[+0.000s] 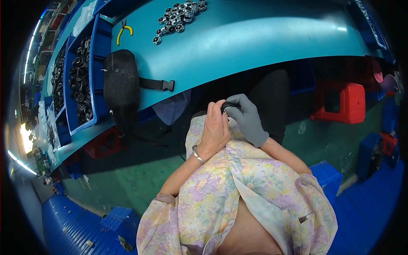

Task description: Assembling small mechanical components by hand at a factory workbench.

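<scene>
The left hand (216, 131) and gloved right hand (249, 121) are pinching a black part (228, 105) between their fingertips.

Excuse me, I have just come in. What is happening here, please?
A person has a small black part in the grip of the bare left hand and the gray-gloved right hand, near the lap. On the teal table lie silver-and-black round parts and yellow-handled pliers; a blue bin at the left holds many dark parts.
</scene>
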Tool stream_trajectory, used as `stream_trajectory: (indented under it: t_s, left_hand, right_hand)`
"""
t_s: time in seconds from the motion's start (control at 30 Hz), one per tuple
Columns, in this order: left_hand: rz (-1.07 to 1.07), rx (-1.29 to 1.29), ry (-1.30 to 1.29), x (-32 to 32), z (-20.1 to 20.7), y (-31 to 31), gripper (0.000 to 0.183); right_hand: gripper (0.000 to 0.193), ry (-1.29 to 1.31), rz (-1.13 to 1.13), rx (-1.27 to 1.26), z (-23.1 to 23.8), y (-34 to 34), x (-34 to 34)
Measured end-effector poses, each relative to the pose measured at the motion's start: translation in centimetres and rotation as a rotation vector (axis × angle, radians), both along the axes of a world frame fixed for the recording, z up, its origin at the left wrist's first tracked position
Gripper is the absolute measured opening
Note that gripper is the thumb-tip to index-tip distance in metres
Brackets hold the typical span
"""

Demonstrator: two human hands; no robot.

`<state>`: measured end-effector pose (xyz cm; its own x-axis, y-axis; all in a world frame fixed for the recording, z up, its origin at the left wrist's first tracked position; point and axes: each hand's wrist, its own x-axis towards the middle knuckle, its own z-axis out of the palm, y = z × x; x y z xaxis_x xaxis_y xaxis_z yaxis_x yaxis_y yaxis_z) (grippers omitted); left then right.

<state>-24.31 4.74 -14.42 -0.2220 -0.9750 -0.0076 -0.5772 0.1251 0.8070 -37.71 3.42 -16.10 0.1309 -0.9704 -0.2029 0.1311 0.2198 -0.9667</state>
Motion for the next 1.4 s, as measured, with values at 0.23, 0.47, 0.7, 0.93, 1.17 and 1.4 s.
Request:
stream_trajectory:
  t_s: [0.23, 0.47, 0.7, 0.93, 1.17, 1.4]
  left_hand:
    - [0.172, 0.000, -0.002, 0.1, -4.5, 0.4, 0.022]
    - [0.219, 0.009, -0.042, -0.4, -5.7, -0.4, 0.022]
    - [0.332, 0.302, 0.326, 0.1, -6.7, -0.7, 0.020]
    - [0.203, 0.364, 0.391, 1.0, -4.5, -0.9, 0.026]
    - [-0.107, 0.086, 0.102, 2.6, -2.0, -1.6, 0.024]
    - [-0.034, 0.109, 0.040, 1.9, -0.9, 0.5, 0.018]
  right_hand:
    - [0.009, 0.087, -0.019, 0.083, -4.9, -0.1, 1.4]
    - [0.008, 0.394, -0.177, -0.134, -7.4, -0.2, 2.5]
    - [0.019, 0.016, -0.131, 0.068, -7.9, 0.0, 1.8]
    - [0.018, 0.023, -0.049, 0.054, -6.3, 0.1, 0.5]
    - [0.017, 0.286, 0.017, -0.214, -3.0, 0.7, -0.4]
    - [0.016, 0.206, 0.042, -0.153, -2.3, 1.8, 0.0]
